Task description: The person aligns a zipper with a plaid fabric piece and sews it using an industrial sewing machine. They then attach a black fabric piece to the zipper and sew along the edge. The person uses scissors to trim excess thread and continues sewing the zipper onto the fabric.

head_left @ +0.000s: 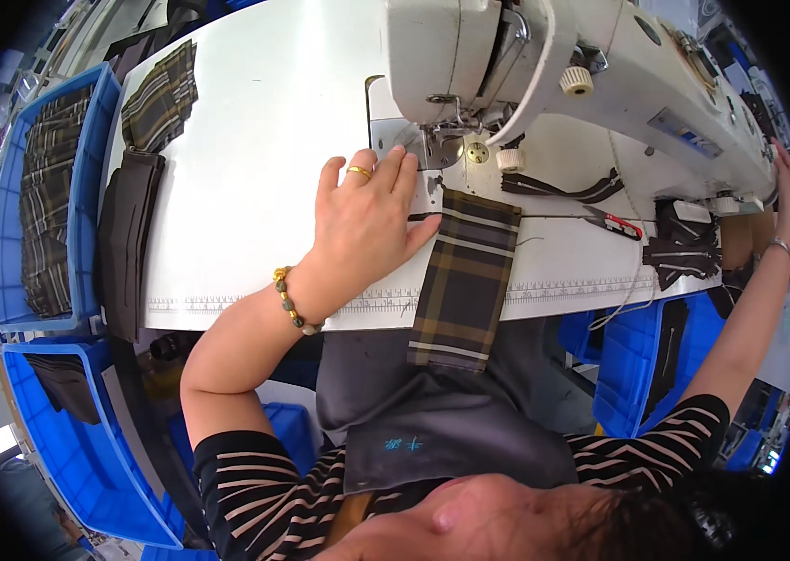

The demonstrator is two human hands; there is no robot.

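Note:
My left hand [364, 217] lies flat on the white sewing table, fingers stretched toward the metal needle plate [393, 136] under the sewing machine [428, 56]. Its thumb reaches the upper left edge of a plaid fabric strip [466, 280], which hangs over the table's near edge onto my lap. Nothing is gripped in that hand. At the far right, my right hand [788, 182] rests against the end of the machine, its fingers extended; what they touch there is partly hidden. The presser foot [429, 140] stands just beyond my left fingertips.
Right of the strip lie a dark zipper [563, 188], red-handled thread snips [615, 222] and bundled zippers [680, 257]. Plaid pieces [161, 98] and folded dark fabric [129, 238] sit at the table's left. Blue bins [96, 187] stand beside it; another blue bin [627, 374] is below right.

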